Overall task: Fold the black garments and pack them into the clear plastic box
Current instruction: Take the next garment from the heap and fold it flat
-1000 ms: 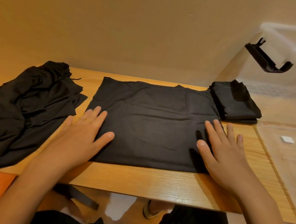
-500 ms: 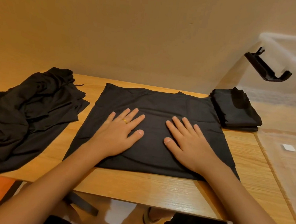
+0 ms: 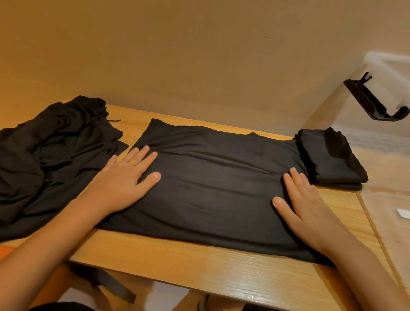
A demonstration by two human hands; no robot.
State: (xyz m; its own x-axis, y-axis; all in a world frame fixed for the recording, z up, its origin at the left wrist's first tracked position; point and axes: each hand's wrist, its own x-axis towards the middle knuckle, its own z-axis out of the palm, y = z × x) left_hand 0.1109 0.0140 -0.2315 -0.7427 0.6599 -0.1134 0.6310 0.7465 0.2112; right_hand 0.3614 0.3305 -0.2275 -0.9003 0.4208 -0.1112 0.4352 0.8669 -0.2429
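Half-folded black garment [image 3: 215, 189] lies flat mid-tabletop [image 3: 212, 270], both hands on it. Vs 0.5 s ago the hands have slid apart from its centre. Left hand [image 3: 125, 180] is now flat, fingers spread, at the left edge. Right hand [image 3: 305, 206] is flat, fingers straight, near the right edge. Folded garment [image 3: 330, 158] sits back right, beside the clear plastic box [image 3: 401, 155]. Crumpled pile [image 3: 33, 162] is at left, unchanged.

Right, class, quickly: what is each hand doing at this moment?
Left hand: open, flat on the garment, holding nothing.
Right hand: open, flat on the same garment, holding nothing.
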